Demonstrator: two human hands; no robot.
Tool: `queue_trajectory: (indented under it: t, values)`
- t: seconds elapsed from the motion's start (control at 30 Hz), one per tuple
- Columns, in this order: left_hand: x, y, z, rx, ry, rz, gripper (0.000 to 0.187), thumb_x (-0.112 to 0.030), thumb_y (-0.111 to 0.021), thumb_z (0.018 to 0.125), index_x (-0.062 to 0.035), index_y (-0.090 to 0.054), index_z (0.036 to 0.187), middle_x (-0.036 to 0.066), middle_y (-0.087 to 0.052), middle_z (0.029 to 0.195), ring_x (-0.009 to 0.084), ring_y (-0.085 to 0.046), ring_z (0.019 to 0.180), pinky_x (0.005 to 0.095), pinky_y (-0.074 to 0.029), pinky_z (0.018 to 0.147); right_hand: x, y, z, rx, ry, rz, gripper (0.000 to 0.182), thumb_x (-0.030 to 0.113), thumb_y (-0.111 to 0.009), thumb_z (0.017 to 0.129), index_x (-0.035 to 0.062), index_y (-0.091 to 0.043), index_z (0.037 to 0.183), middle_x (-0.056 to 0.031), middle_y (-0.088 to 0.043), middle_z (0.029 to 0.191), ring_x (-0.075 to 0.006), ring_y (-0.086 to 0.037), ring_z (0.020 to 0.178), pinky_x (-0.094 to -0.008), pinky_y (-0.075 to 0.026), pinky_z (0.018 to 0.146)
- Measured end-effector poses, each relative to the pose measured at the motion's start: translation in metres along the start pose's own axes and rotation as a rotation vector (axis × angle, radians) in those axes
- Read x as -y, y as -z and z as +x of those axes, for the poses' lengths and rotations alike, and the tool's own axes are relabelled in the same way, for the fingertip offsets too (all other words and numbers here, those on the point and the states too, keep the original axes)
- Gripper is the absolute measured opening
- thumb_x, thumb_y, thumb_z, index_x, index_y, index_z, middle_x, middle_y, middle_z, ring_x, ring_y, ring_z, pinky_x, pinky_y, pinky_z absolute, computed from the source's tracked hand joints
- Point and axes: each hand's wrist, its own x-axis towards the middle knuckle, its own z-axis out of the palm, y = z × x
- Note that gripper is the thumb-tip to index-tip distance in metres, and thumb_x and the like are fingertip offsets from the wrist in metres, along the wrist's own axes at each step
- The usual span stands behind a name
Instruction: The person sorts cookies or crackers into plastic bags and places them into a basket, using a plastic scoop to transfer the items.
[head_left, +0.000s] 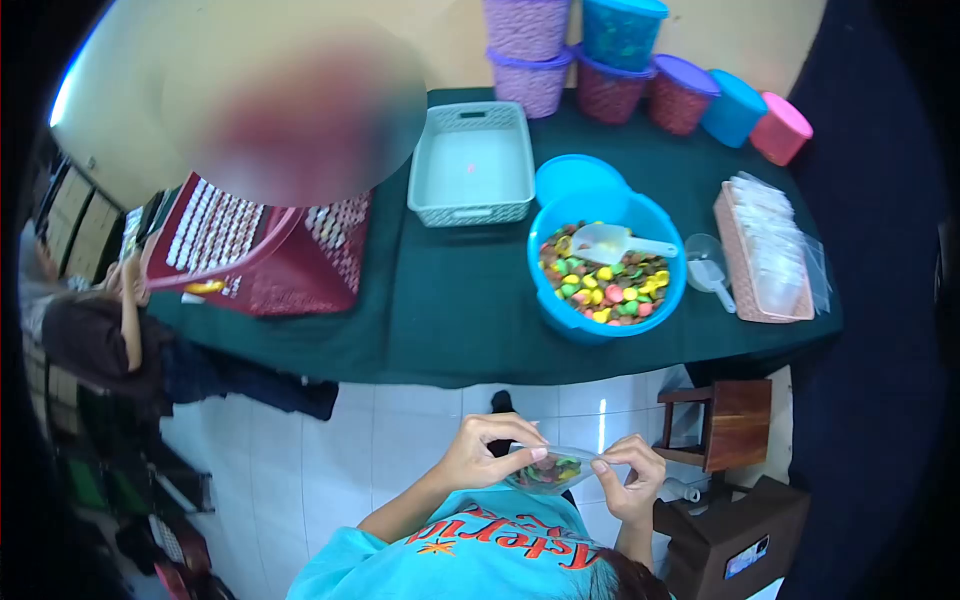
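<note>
A small clear plastic bag (548,474) with colourful candy-like pieces inside is held close to my chest, over the floor in front of the table. My left hand (492,452) pinches its upper left edge between thumb and fingers. At the upper right corner, my right hand (632,477) pinches the same bag. On the table beyond stands a blue tub (543,290) of yellow, green, pink and brown pieces. A white scoop (610,244) lies on top of them, and the blue lid (580,180) leans behind.
A pale green basket (472,215), a dark red basket (310,275) and a pink basket of plastic bags (775,250) stand on the green-covered table (450,310). Beside the tub lies a clear scoop (712,280). Lidded tubs line the back. A wooden stool (738,425) is below right; another person (95,340) is at left.
</note>
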Motion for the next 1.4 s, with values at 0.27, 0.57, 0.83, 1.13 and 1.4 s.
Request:
queue_trajectory:
  t: [0.27,0.57,0.83,1.13,1.4]
  values:
    - [-0.013,0.034,-0.070,-0.153,0.087,0.246,0.010,-0.006,-0.062,0.075,0.0009,-0.066,0.080,0.011,-0.065,0.084,0.0219,-0.061,0.081,0.0362,-0.045,0.081,-0.010,-0.038,0.005,0.245,-0.001,0.162,0.007,-0.001,-0.066,0.063,0.0020,-0.061,0.068,-0.0080,-0.061,0.065,-0.0177,-0.055,0.058,-0.0269,-0.040,0.057]
    - [-0.035,0.093,-0.112,-0.399,0.123,0.461,0.005,-0.007,-0.070,0.067,-0.0049,-0.066,0.067,0.005,-0.061,0.065,0.0142,-0.059,0.060,0.0257,-0.047,0.060,0.011,-0.108,0.037,0.491,0.052,0.271,0.006,0.000,-0.068,0.064,0.0027,-0.064,0.069,-0.0070,-0.060,0.064,-0.0146,-0.055,0.059,-0.0252,-0.041,0.054]
    - [-0.090,0.182,-0.163,-0.600,0.007,0.459,0.010,-0.002,-0.066,0.069,-0.0004,-0.067,0.079,0.010,-0.064,0.065,0.0145,-0.063,0.057,0.0220,-0.047,0.050,0.073,-0.207,0.077,0.886,0.097,0.506,0.014,0.002,-0.065,0.071,0.0023,-0.067,0.085,-0.0077,-0.063,0.064,-0.0138,-0.057,0.051,-0.0240,-0.043,0.046]
    - [-0.113,0.314,-0.151,-0.274,-0.955,0.356,0.008,0.003,-0.068,0.064,0.0025,-0.066,0.071,0.014,-0.064,0.067,0.0287,-0.063,0.063,0.0368,-0.051,0.059,0.140,-0.318,0.140,0.813,0.985,0.613,0.014,0.004,-0.064,0.069,0.0064,-0.064,0.083,-0.0078,-0.064,0.081,-0.0268,-0.061,0.089,-0.0491,-0.039,0.086]
    - [-0.076,0.386,-0.128,-0.297,-0.941,0.288,0.030,-0.012,-0.080,0.055,-0.0049,-0.068,0.082,0.008,-0.066,0.079,0.0355,-0.057,0.098,0.0487,-0.033,0.096,0.135,-0.358,0.152,0.464,0.851,0.359,0.027,0.018,-0.075,0.065,0.0142,-0.065,0.089,0.0013,-0.067,0.080,-0.0214,-0.062,0.084,-0.0404,-0.041,0.085]
